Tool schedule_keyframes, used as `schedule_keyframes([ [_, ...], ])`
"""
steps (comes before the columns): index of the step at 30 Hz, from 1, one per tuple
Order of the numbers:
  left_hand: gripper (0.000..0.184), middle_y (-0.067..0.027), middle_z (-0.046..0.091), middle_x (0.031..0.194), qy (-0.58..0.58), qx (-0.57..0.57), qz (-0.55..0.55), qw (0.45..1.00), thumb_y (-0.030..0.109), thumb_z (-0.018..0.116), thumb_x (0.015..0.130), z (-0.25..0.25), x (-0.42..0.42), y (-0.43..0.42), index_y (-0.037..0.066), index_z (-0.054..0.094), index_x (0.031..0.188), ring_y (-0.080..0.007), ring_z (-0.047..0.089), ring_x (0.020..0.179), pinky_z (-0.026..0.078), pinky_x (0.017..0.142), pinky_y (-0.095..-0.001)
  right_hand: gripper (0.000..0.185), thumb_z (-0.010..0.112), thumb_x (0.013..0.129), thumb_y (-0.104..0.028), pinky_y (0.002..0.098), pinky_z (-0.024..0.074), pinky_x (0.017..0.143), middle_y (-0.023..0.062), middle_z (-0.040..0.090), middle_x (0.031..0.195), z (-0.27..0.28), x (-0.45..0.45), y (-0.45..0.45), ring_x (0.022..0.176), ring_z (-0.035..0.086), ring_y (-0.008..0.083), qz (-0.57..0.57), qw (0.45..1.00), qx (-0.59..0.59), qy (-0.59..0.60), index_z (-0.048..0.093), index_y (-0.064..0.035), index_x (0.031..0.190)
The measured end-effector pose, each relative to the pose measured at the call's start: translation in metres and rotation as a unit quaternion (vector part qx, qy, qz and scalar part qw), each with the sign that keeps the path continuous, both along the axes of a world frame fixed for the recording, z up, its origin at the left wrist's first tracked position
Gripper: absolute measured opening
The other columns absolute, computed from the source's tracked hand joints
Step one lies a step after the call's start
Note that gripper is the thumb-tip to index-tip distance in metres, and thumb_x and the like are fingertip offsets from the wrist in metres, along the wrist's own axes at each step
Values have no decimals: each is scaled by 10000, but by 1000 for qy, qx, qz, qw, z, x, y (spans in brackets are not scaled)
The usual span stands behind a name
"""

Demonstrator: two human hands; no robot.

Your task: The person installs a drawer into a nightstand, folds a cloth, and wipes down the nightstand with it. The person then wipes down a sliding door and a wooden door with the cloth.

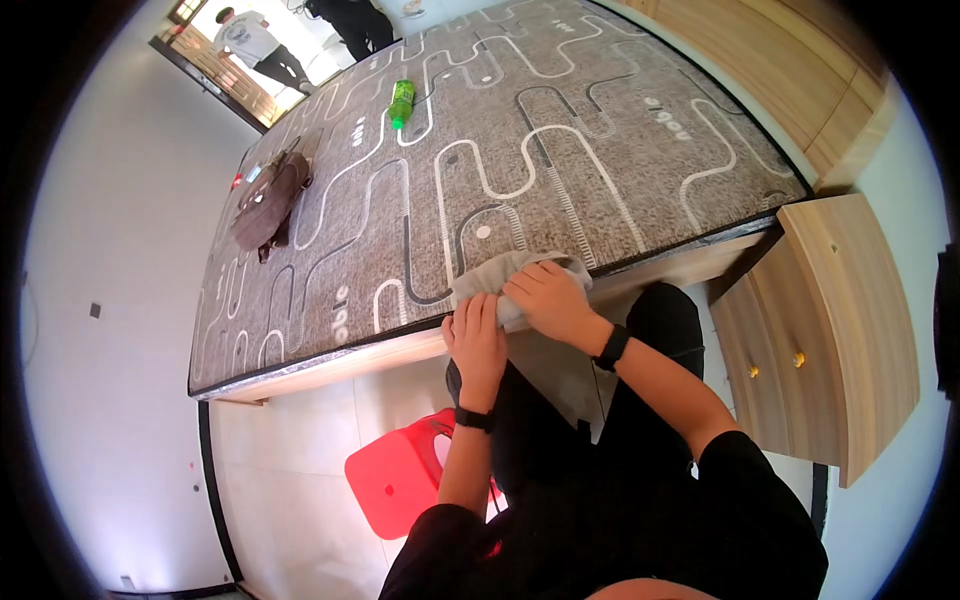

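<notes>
A light grey folded cloth (pixel 490 275) lies at the near edge of the patterned mattress (pixel 400 230). My left hand (pixel 476 340) grips the cloth's near left corner, fingers together on top and the thumb partly hidden. On the cloth's right part, my right hand (pixel 552 302) has its fingers bent and closed over the fabric. What kind of cloth it is, I cannot make out. Each of my wrists wears a black band.
A brown backpack (pixel 272 203) and a green bottle (pixel 401 104) lie on the mattress. The red stool (pixel 385 480) stands on the floor left of my legs, and a wooden drawer cabinet (pixel 800 340) at right. Two people (pixel 255 45) are near the far doorway.
</notes>
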State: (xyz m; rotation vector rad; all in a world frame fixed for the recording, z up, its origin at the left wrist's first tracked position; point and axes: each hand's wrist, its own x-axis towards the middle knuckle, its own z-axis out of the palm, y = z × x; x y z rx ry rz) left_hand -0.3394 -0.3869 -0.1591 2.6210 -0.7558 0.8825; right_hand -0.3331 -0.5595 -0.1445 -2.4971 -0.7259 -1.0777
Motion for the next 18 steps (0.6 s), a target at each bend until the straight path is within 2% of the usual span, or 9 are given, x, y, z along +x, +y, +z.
schedule_keyframes([
  [4,535,-75,565,1176,13,-37,9,999,22,643,662,-9,-2,-7,89,565,1188,-287,493,1148,333,989,-450,180,579,745,-151,334,427,809,32,551,869,-5,1,-1,878,531,213,9,1000,3,28,596,-88,913],
  [7,470,-59,575,1178,17,-45,34,998,37,620,689,-9,-4,-11,86,591,1156,-272,501,1142,346,968,-453,191,579,746,-147,332,431,793,32,542,871,-8,-1,-1,879,531,214,8,999,4,34,588,-95,929],
  [16,481,-74,588,1113,13,-66,-7,998,-30,620,641,2,-2,-15,72,607,1111,-298,507,1112,373,964,-433,241,581,760,-150,341,462,756,43,560,904,-2,-3,-16,882,545,226,30,999,1,12,585,-80,990],
  [18,483,-72,589,1108,9,-65,-35,997,-29,626,630,6,-4,-24,73,609,1102,-299,509,1106,383,948,-424,261,584,760,-145,351,467,769,55,571,926,-3,-6,-27,892,552,235,21,998,-28,51,586,-69,1010],
])
